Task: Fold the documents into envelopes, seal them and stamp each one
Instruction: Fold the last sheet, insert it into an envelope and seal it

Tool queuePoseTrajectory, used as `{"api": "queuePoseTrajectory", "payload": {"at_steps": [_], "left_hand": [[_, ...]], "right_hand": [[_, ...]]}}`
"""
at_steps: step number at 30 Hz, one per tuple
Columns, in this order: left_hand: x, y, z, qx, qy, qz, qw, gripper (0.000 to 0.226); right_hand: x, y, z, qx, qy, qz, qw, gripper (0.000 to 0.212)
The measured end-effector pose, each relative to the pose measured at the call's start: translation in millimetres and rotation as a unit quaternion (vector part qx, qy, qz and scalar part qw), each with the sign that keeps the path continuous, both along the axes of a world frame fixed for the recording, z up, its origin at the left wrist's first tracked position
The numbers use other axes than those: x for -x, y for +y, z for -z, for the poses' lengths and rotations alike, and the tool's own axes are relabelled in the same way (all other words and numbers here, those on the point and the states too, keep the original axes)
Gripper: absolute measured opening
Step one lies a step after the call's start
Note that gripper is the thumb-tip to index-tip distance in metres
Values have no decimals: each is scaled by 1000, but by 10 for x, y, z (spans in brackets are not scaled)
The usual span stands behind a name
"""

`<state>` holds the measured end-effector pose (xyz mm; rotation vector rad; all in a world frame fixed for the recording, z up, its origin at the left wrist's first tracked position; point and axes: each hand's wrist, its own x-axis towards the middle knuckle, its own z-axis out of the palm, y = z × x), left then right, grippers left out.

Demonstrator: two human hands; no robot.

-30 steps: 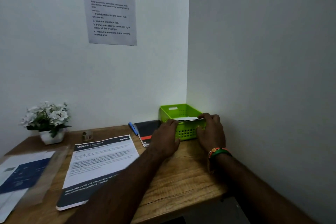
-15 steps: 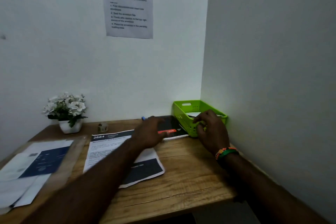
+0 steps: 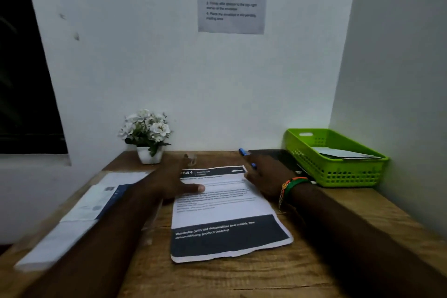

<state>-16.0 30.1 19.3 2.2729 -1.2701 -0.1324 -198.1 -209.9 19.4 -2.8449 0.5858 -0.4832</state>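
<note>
Both hands flat, fingers loose, on doc (image 3: 225, 210): left hand (image 3: 177, 182) at 10 o'clock, right hand (image 3: 267, 176) at 2.

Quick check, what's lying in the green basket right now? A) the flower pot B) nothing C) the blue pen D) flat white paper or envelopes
D: flat white sheets lie inside the green basket; the blue pen and flower pot stand on the desk outside it.

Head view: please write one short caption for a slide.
Both hands, left hand and right hand, reach over a printed document on a wooden desk, beside a green basket.
</note>
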Motion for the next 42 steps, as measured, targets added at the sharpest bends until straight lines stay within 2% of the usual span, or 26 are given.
{"api": "queuePoseTrajectory", "payload": {"at_steps": [3,7,10,14,19,22,24,26,28,29,31,34,36,38,42], "left_hand": [[-119,11,34,-16,-19,-7,1000,104],[-151,16,55,-26,-22,-1,999,98],[-155,-36,53,-28,-27,3,999,94],[-191,-85,99,-26,-57,-17,998,104],[-98,-111,64,49,-86,-28,995,122],[-14,-98,21,81,-108,-18,991,108],[60,-72,-60,89,-119,-15,989,85],[117,-38,-153,136,-111,-26,984,64],[176,-7,-237,185,-94,-21,978,57],[209,-3,-255,191,-88,-11,978,60],[302,-3,-246,152,-91,12,984,63],[395,-73,-133,55,-106,47,992,33],[433,-123,-68,-7,-97,67,993,34],[446,-168,-14,-73,-115,77,988,40],[432,-226,58,-121,-147,55,980,39]], "right_hand": [[-115,-34,47,75,16,10,997,74],[-185,-45,64,129,64,11,989,67],[-228,-61,103,105,64,-11,992,63],[-210,-79,101,59,11,-11,998,73],[-132,-32,52,-59,-98,-60,992,63],[-21,-34,-52,-60,-94,-79,991,53],[92,-28,-130,-62,-75,-96,991,53],[198,-4,-217,-75,-71,-106,989,44],[269,25,-329,-86,-93,-104,987,29],[285,47,-378,-95,-114,-109,983,24],[266,135,-435,-91,-139,-124,978,17],[176,355,-392,-42,-74,-128,988,15],[80,443,-289,12,3,-143,990,19],[21,458,-187,25,65,-148,987,24],[39,413,-140,21,69,-130,989,26]]}}
